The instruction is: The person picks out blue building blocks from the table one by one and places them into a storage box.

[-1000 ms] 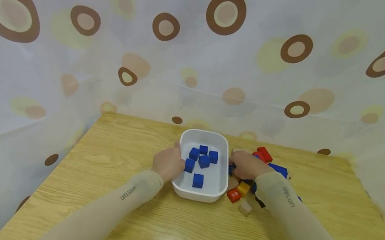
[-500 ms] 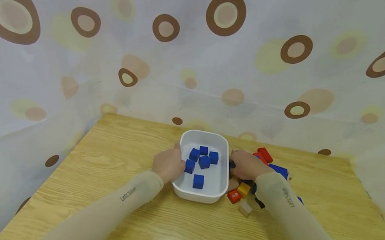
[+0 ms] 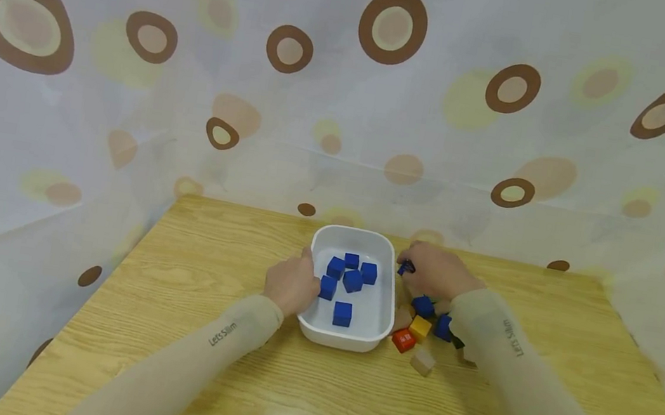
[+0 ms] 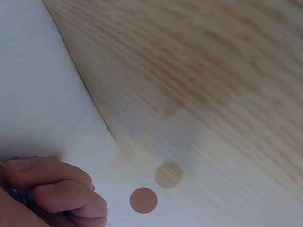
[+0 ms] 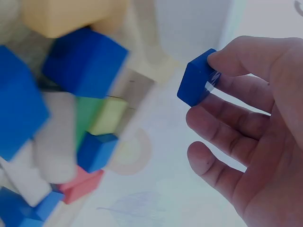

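A white plastic tub (image 3: 340,342) stands on the table with several blue cubes (image 3: 342,314) spread over its floor. My left hand (image 3: 293,283) grips its left rim; in the left wrist view the fingers (image 4: 61,174) are curled, and what lies inside them is mostly hidden. Beyond the tub's right side, my right hand (image 3: 440,271) holds up a small blue block (image 5: 195,78), pinched between thumb and fingertips, with a white marking on one face. Below that hand lies a pile of loose blocks, including blue blocks (image 3: 423,306), partly covered by the hand and sleeve.
Near the tub's right wall lie an orange block (image 3: 420,328), a red block (image 3: 404,340) and a plain wooden block (image 3: 422,361). Green (image 5: 86,116) and pale yellow blocks (image 5: 108,116) show in the right wrist view. A dotted curtain (image 3: 293,124) hangs behind the wooden table (image 3: 224,249).
My right hand has risen from the pile and shifted slightly away from me, with the blue block now visible in its fingertips. The left hand and the tub stay in place.
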`<action>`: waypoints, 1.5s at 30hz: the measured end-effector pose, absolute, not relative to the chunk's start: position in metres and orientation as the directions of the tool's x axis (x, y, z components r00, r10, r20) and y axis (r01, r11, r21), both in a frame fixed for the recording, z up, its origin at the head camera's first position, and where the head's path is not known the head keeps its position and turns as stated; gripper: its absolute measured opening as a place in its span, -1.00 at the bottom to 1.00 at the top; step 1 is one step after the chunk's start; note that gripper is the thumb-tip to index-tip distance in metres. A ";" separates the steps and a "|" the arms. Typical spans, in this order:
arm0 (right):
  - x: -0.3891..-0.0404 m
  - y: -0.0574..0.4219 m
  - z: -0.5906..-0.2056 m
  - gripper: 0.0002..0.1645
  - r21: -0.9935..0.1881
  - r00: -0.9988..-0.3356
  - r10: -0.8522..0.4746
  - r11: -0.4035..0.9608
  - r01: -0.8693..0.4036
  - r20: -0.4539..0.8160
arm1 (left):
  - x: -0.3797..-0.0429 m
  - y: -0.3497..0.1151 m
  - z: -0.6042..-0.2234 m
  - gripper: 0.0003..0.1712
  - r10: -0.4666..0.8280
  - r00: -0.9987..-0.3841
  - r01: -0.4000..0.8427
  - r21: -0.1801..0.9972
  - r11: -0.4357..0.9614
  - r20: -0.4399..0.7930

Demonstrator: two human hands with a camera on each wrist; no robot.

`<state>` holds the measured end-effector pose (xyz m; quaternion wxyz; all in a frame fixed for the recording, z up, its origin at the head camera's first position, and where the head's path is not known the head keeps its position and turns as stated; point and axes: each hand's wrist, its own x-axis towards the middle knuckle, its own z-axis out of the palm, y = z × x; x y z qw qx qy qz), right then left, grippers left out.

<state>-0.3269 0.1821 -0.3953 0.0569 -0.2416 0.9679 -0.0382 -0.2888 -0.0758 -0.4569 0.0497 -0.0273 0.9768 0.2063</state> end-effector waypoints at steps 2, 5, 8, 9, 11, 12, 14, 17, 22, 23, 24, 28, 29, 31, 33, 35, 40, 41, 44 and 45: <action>-0.327 0.181 -0.389 -0.63 -0.088 -0.876 -0.479 0.876 -0.474 -0.058 | -0.289 -0.076 -0.457 -0.18 -0.032 -0.994 -0.072 0.394 0.916 -0.107; -0.327 0.177 -0.382 -0.63 -0.092 -0.870 -0.491 0.869 -0.487 -0.032 | -0.288 -0.076 -0.457 -0.18 -0.027 -0.994 -0.066 0.388 0.919 -0.104; -0.326 0.172 -0.375 -0.61 -0.096 -0.866 -0.499 0.864 -0.494 -0.030 | -0.288 -0.076 -0.456 -0.18 -0.026 -0.995 -0.062 0.382 0.922 -0.099; -0.325 0.170 -0.373 -0.60 -0.091 -0.864 -0.503 0.862 -0.498 -0.032 | -0.288 -0.076 -0.456 -0.18 -0.025 -0.995 -0.061 0.382 0.922 -0.098; -0.323 0.164 -0.369 -0.59 -0.084 -0.860 -0.510 0.859 -0.506 -0.036 | -0.288 -0.077 -0.456 -0.18 -0.024 -0.995 -0.059 0.381 0.923 -0.097; -0.322 0.161 -0.366 -0.58 -0.079 -0.859 -0.511 0.858 -0.507 -0.041 | -0.287 -0.077 -0.456 -0.19 -0.023 -0.995 -0.058 0.381 0.923 -0.096; -0.320 0.155 -0.362 -0.59 -0.065 -0.851 -0.524 0.851 -0.521 -0.047 | -0.287 -0.077 -0.456 -0.19 -0.021 -0.995 -0.057 0.381 0.923 -0.097; -0.317 0.143 -0.357 -0.61 -0.064 -0.840 -0.538 0.843 -0.535 -0.069 | -0.288 -0.077 -0.456 -0.18 -0.021 -0.994 -0.060 0.382 0.922 -0.104; -0.313 0.124 -0.350 -0.60 -0.102 -0.809 -0.575 0.818 -0.566 -0.123 | -0.289 -0.077 -0.455 -0.17 -0.027 -0.993 -0.070 0.383 0.921 -0.116; -0.313 0.121 -0.349 -0.60 -0.105 -0.800 -0.586 0.811 -0.576 -0.129 | -0.289 -0.077 -0.455 -0.17 -0.027 -0.993 -0.071 0.386 0.920 -0.119; -0.313 0.118 -0.349 -0.61 -0.102 -0.789 -0.600 0.800 -0.591 -0.130 | -0.289 -0.077 -0.455 -0.16 -0.026 -0.992 -0.072 0.390 0.918 -0.121; -0.314 0.104 -0.350 -0.63 -0.102 -0.762 -0.631 0.776 -0.623 -0.145 | -0.290 -0.077 -0.456 -0.16 -0.014 -0.992 -0.062 0.394 0.917 -0.122; -0.314 0.100 -0.350 -0.63 -0.104 -0.760 -0.631 0.776 -0.622 -0.156 | -0.290 -0.078 -0.457 -0.16 -0.011 -0.993 -0.058 0.395 0.917 -0.120; -0.315 0.093 -0.352 -0.63 -0.112 -0.757 -0.627 0.778 -0.618 -0.182 | -0.290 -0.078 -0.457 -0.16 -0.003 -0.993 -0.049 0.393 0.918 -0.116; -0.315 0.087 -0.354 -0.64 -0.112 -0.751 -0.630 0.776 -0.621 -0.200 | -0.290 -0.079 -0.456 -0.16 0.002 -0.994 -0.041 0.389 0.920 -0.110; -0.316 0.083 -0.356 -0.65 -0.122 -0.748 -0.627 0.778 -0.617 -0.217 | -0.289 -0.080 -0.456 -0.16 0.007 -0.994 -0.034 0.388 0.921 -0.105; -0.316 0.078 -0.362 -0.65 -0.130 -0.736 -0.632 0.773 -0.621 -0.244 | -0.289 -0.080 -0.455 -0.15 0.017 -0.996 -0.018 0.381 0.925 -0.089; -0.316 0.077 -0.364 -0.65 -0.125 -0.734 -0.631 0.773 -0.622 -0.251 | -0.289 -0.080 -0.455 -0.15 0.019 -0.996 -0.016 0.377 0.926 -0.088; -0.315 0.076 -0.369 -0.65 -0.114 -0.735 -0.617 0.782 -0.612 -0.281 | -0.289 -0.080 -0.455 -0.15 0.019 -0.996 -0.017 0.373 0.928 -0.092; -0.315 0.075 -0.371 -0.65 -0.108 -0.739 -0.605 0.790 -0.603 -0.297 | -0.288 -0.080 -0.454 -0.16 0.018 -0.996 -0.018 0.371 0.928 -0.093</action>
